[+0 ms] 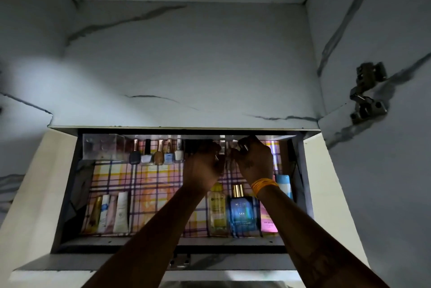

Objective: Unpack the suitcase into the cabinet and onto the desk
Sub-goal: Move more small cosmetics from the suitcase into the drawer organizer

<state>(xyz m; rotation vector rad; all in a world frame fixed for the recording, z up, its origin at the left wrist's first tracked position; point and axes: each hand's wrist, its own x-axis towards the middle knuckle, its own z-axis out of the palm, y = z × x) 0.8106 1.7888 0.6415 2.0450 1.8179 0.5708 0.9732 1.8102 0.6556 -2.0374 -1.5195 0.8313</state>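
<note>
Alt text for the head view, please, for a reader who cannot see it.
Both hands, left hand and right hand, reach to the back of an open drawer lined with plaid, handling something small and unclear. Nail polish bottles line the back; tubes and perfume bottles sit nearer.

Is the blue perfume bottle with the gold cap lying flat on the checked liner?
No, the blue perfume bottle stands upright near the front edge.

blue bottle (242, 214): "BELLA VITA", "SKA" | yellow bottle (217, 210) just left of it: "GARNIER", faint | both below the hands | rest unreadable
</note>
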